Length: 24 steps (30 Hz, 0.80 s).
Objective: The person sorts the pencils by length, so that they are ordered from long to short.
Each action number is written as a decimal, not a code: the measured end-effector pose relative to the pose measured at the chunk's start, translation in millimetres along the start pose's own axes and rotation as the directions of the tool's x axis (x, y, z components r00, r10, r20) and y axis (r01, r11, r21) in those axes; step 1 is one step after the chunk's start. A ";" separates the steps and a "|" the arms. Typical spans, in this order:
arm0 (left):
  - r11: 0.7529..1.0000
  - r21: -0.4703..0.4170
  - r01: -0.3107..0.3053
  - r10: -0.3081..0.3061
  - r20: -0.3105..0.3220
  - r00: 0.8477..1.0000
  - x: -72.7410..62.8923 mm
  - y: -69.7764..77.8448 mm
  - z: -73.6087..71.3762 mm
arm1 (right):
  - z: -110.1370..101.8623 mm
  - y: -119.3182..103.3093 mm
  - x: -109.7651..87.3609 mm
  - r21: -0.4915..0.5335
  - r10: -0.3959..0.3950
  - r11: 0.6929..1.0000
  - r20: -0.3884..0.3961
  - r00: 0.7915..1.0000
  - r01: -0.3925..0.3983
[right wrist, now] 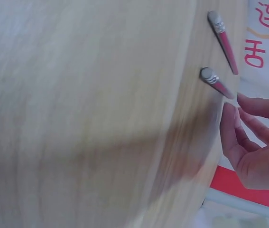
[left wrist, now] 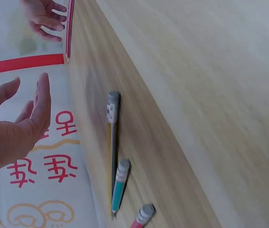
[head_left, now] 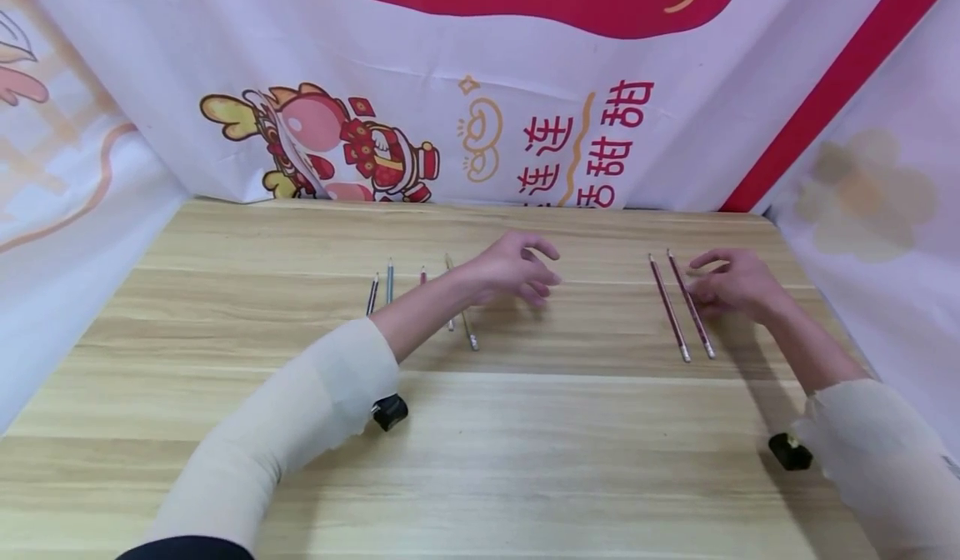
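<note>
Over the middle of the table my left hand [head_left: 513,268] hovers with loosely bent fingers, nothing held between them. Left of it lies a row of pencils, including a yellow pencil [left wrist: 109,152], a teal pencil [left wrist: 119,190], a blue-grey pencil [head_left: 390,281] and a dark pencil [head_left: 372,293]; my forearm partly covers the row. At the right, two red pencils with white-tipped ends lie side by side: the left red pencil [head_left: 670,310] and the right red pencil [head_left: 692,306]. My right hand [head_left: 738,281] is beside the right one, bent fingertips close to its shaft.
The wooden table [head_left: 525,443] meets a printed white and red cloth [head_left: 450,68] along its back edge. More cloth hangs at both sides. A small black device [head_left: 390,412] sits under my left sleeve, another black device [head_left: 790,452] under the right.
</note>
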<state>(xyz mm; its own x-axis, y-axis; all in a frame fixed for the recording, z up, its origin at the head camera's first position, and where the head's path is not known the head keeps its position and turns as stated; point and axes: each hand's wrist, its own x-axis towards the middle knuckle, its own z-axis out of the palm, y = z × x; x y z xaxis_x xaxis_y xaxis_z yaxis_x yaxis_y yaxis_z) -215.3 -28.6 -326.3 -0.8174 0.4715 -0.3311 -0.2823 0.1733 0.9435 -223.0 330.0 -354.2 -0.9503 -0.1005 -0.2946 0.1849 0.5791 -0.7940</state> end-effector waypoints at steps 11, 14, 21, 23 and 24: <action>1.000 -0.010 0.000 0.000 -0.032 0.999 -11.0 -8.0 -23.1 | 4.2 -20.7 -8.2 -0.035 -0.087 0.996 -0.039 0.995 0.086; 1.000 0.004 -0.002 0.002 -0.042 0.999 -14.0 -9.6 -28.9 | 9.9 -25.3 -8.8 -0.006 -0.094 0.996 -0.018 0.995 0.094; 0.998 0.053 0.032 -0.027 -0.087 0.996 -21.8 -15.0 -42.3 | 24.0 -35.7 -8.8 -0.004 -0.110 0.994 0.018 0.994 0.110; 0.997 0.063 0.040 -0.034 -0.097 0.995 -24.9 -16.5 -46.0 | 28.0 -38.8 -8.9 -0.002 -0.099 0.995 0.033 0.994 0.100; 0.997 0.063 0.042 -0.036 -0.102 0.994 -26.5 -17.0 -47.8 | 29.5 -40.2 -8.7 0.001 -0.092 0.996 0.045 0.995 0.092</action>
<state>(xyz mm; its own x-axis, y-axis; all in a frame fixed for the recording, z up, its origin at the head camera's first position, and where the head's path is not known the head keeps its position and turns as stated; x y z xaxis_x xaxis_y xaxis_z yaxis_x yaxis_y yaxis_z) -212.8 -85.3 -333.2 -0.8536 0.3746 -0.3621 -0.2845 0.2472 0.9263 -214.8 283.7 -335.4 -0.9509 -0.1897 -0.2443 0.0970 0.5670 -0.8180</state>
